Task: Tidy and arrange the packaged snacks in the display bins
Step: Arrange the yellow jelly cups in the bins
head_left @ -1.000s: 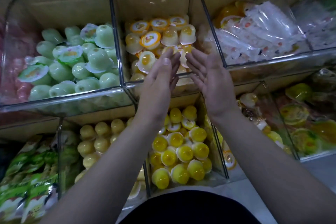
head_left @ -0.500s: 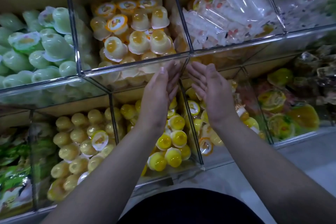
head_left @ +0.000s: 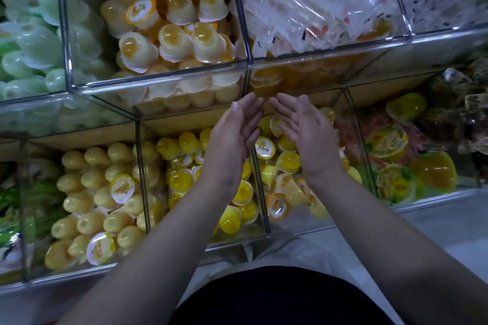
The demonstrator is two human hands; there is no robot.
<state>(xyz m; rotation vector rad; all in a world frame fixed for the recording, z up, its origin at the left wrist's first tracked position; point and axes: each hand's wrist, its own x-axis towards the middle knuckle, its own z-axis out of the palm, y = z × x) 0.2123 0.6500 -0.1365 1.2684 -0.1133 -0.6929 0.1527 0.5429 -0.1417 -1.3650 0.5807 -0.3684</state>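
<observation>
Several yellow jelly cups (head_left: 182,179) lay jumbled in the lower-centre bin (head_left: 141,166), some tipped over, lids facing all ways. More cups with orange-rimmed lids (head_left: 276,206) filled the next bin to the right. Left hand (head_left: 232,140) and right hand (head_left: 306,137) hovered over the divider (head_left: 261,190) between these two bins, palms facing each other. Grip, both: spread, fingers straight, nothing held. Probable reason: poised to scoop or square up the lower cups. Versus one second earlier: hands had been level with the pale orange cups (head_left: 174,39) in the upper-centre bin; now below its front rim (head_left: 158,78).
</observation>
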